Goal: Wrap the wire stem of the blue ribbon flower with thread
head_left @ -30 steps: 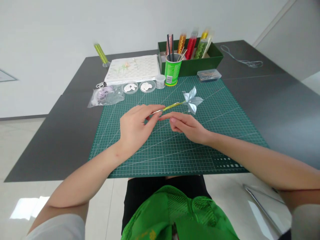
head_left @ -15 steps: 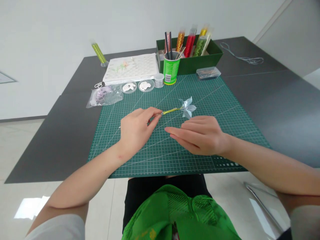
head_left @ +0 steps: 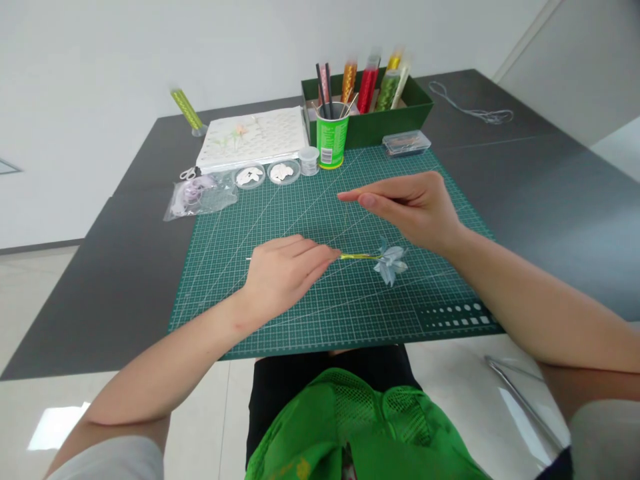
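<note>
My left hand [head_left: 287, 272] is closed around the stem of a pale blue artificial flower [head_left: 391, 264]. The stem [head_left: 359, 256] is wrapped in yellow-green near the fingertips, and a thin end sticks out behind the hand. The petals point right, over the green cutting mat [head_left: 300, 328]. Higher up, my right hand [head_left: 417, 208] is closed in a pinch. A very fine thread [head_left: 345, 217] hangs between its fingertips and the wrapped stem.
At the back stand a green can [head_left: 331, 143] with sticks, a dark green box [head_left: 370, 129] of thread spools and a clear case [head_left: 407, 143]. Two dishes of white pieces [head_left: 250, 176], a plastic bag [head_left: 200, 195], scissors [head_left: 189, 174] and a white foam board [head_left: 270, 137] lie left.
My right hand has risen and moved away from me, drawing the thread upward. My left hand has come nearer with the flower, which has turned.
</note>
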Action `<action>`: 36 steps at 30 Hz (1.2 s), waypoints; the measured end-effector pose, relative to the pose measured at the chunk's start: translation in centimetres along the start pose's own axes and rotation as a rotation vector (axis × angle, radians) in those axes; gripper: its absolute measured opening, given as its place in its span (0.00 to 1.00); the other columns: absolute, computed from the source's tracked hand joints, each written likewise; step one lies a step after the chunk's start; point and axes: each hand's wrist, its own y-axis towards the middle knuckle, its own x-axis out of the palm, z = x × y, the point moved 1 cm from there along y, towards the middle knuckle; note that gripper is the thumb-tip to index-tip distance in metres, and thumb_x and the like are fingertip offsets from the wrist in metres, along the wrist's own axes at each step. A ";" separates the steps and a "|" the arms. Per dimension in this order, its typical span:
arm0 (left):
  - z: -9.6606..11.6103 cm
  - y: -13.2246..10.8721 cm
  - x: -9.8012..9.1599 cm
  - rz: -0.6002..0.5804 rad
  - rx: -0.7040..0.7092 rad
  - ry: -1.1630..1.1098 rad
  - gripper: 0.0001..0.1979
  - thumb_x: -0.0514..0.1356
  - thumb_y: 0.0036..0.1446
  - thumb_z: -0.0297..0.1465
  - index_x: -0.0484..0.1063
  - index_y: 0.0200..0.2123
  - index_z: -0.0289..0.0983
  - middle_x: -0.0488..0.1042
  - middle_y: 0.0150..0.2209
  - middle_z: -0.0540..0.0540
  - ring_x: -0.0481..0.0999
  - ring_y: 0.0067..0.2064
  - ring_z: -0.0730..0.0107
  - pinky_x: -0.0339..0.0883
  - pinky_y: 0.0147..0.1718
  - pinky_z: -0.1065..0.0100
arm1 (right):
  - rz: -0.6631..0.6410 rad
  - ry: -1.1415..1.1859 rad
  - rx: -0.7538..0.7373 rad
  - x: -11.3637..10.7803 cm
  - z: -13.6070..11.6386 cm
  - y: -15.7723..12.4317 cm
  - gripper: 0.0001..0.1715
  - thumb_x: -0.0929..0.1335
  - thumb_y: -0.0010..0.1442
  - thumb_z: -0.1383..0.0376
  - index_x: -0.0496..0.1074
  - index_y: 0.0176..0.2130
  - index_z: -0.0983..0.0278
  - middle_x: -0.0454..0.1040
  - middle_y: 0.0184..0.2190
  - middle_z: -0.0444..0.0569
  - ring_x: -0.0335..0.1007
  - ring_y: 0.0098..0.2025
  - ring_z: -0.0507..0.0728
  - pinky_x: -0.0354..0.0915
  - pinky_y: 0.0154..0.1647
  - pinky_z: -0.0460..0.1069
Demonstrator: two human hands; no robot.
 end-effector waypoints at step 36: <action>-2.3 0.5 -1.4 0.313 -0.332 0.078 0.08 0.62 0.69 0.33 0.82 0.41 0.41 0.84 0.35 0.50 0.79 0.33 0.71 0.69 0.34 0.69 | -0.580 0.116 -0.048 4.9 3.3 -2.3 0.20 0.67 0.71 0.57 0.82 0.53 0.65 0.81 0.28 0.44 0.64 0.23 0.48 0.59 0.24 0.44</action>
